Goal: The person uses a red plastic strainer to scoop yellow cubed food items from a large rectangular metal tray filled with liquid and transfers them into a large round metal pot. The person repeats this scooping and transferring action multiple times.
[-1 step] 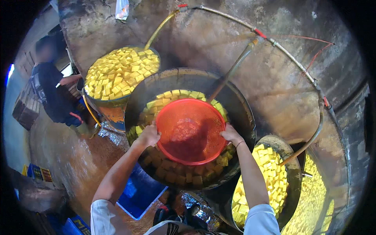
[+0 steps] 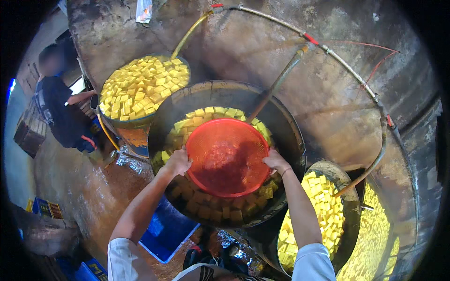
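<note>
A red perforated plastic colander (image 2: 225, 157) sits low in a large dark metal vat (image 2: 290, 124), among yellow cubes (image 2: 211, 112) lying in murky liquid. My left hand (image 2: 179, 161) grips the colander's rim on the left, fingers curled over it. On the opposite side, my right hand (image 2: 276, 161) holds the rim in the same way. The colander looks partly sunk in the liquid, and its inside shows no cubes. Steam or haze hangs over the vat. A hose (image 2: 274, 86) runs down into the vat behind the colander.
Tubs heaped with yellow cubes stand at back left (image 2: 143, 84) and lower right (image 2: 311, 210), another mass (image 2: 365, 243) beyond. A blue crate (image 2: 166, 229) lies below my left arm. A person (image 2: 61, 107) in dark clothes stands at left. A pipe (image 2: 276, 23) runs along the wall (image 2: 379, 70).
</note>
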Available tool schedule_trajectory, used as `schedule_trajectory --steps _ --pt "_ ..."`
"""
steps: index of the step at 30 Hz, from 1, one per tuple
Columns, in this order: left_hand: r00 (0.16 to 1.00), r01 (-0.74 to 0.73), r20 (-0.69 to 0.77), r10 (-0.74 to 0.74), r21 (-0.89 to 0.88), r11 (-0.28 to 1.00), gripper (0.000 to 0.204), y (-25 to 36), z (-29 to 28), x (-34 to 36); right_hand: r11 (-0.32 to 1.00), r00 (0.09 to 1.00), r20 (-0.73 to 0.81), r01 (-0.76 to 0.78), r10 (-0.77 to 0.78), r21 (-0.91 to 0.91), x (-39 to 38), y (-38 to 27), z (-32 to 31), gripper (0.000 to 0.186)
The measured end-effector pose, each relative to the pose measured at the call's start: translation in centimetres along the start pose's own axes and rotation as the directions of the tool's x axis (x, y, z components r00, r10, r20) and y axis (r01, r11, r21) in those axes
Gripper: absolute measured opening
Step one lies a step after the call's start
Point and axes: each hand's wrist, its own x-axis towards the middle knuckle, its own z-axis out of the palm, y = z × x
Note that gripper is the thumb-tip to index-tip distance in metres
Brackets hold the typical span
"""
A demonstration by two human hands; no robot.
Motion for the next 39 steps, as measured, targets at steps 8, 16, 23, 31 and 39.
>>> schedule_trajectory --steps 8,16,23,31,39 --pt "0.937 -0.341 0.071 0.341 0.384 0.858 0.029 -1.9 4.0 3.5 0.938 0.93 -0.367 -0.097 -0.033 -0.332 6.7 7.9 3.5 0.051" --pt "0.97 -0.177 -0.203 0.136 -0.197 0.964 0.048 0.0 0.1 1.1 0.97 0.945 -0.235 0.24 -0.228 0.027 2.2 5.2 -1.8 0.033" --pt "0.784 -0.434 -0.608 -0.126 -0.681 0.59 0.062 13.7 -0.5 -9.9 0.645 0.866 -0.479 0.449 -0.144 0.618 -9.5 7.3 -4.7 0.033" --pt "0.641 -0.326 -0.557 0.528 0.426 0.844 0.054 17.3 19.5 -23.2 0.178 0.806 -0.589 0.59 -0.06 0.788 -18.8 14.2 -6.3 0.039" --pt "0.665 -0.207 -0.539 0.517 0.532 0.821 0.052 17.1 21.2 -24.3 -0.108 0.783 -0.613 0.622 0.103 0.776 -37.7 31.5 -7.0 0.028"
